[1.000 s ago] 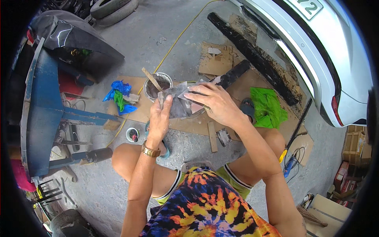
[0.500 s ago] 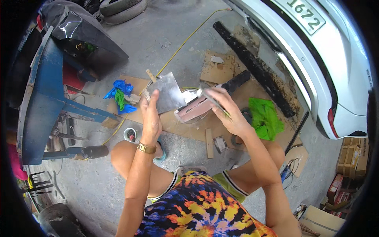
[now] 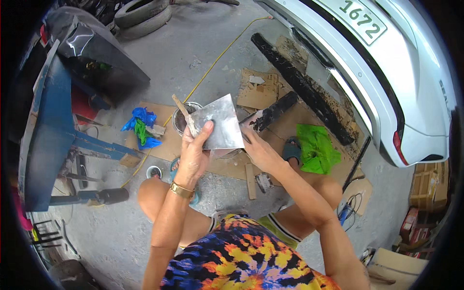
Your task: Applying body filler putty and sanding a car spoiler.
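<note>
My left hand (image 3: 193, 152) grips a square grey metal plate (image 3: 221, 128), thumb on its smeared face. A wooden stick (image 3: 179, 104) lies at its left edge, over a round bucket (image 3: 175, 119). My right hand (image 3: 258, 152) is at the plate's right edge with bent fingers, tips hidden; what they hold I cannot make out. Behind that edge, a long black piece (image 3: 274, 110) with a pinkish end slants up to the right. Under the plate another round container is partly hidden.
Cardboard (image 3: 227, 171) carries a green bag (image 3: 319, 150), blue plastic (image 3: 145, 118) and a wooden slat (image 3: 250, 181). A small cup (image 3: 154, 171) stands left. A white car bumper (image 3: 386, 116) and black strip (image 3: 304, 89) are right, a blue metal frame (image 3: 53, 135) left, a yellow cord (image 3: 209, 68) behind.
The plate has turned flatter toward me and moved right, covering much of the pinkish piece. My right hand has dropped from above that piece to behind the plate's edge.
</note>
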Tool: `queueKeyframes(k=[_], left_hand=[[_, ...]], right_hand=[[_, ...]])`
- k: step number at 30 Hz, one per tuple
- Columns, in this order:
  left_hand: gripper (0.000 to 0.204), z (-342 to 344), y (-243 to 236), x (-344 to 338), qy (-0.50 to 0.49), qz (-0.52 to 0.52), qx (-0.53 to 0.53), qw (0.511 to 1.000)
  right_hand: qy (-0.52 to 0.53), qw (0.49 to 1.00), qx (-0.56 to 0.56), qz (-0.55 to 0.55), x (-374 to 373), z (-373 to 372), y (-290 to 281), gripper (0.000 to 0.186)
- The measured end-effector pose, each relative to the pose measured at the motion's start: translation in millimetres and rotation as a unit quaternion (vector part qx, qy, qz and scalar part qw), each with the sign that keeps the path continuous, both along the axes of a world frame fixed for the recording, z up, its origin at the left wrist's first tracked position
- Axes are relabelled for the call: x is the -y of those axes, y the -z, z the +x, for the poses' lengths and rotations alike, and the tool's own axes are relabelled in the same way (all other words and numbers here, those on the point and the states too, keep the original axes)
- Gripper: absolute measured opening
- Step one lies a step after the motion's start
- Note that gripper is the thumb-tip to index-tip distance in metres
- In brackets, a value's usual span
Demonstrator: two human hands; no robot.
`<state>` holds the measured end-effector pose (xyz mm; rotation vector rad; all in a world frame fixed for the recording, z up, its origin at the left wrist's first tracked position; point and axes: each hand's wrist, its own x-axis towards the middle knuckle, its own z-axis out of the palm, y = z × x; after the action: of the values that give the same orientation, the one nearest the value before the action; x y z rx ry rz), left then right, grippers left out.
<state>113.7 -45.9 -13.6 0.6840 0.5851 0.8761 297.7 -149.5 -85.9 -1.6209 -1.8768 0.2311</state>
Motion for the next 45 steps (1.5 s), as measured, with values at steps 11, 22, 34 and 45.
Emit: queueKeyframes(k=[11, 22, 34, 45], left_hand=[[0.028, 4.0, 37.4, -10.7, -0.084, 0.212, -0.211, 0.951], [0.024, -1.0, 26.1, -14.1, -0.124, 0.200, -0.204, 0.950], [0.021, -10.0, 19.3, -23.3, -0.169, 0.132, -0.147, 0.966], [0.023, -1.5, 9.7, -8.3, -0.086, 0.012, -0.023, 0.996]], right_hand=[[0.029, 0.996, 0.073, 0.031, -0.5, -11.5, -79.0, 0.070], [-0.005, 0.999, 0.022, 0.033, 5.8, -7.6, -86.1, 0.070], [-0.070, 0.993, -0.088, -0.037, 6.3, -2.1, -75.4, 0.070], [-0.009, 0.998, -0.041, 0.047, -3.2, -9.8, -25.5, 0.074]])
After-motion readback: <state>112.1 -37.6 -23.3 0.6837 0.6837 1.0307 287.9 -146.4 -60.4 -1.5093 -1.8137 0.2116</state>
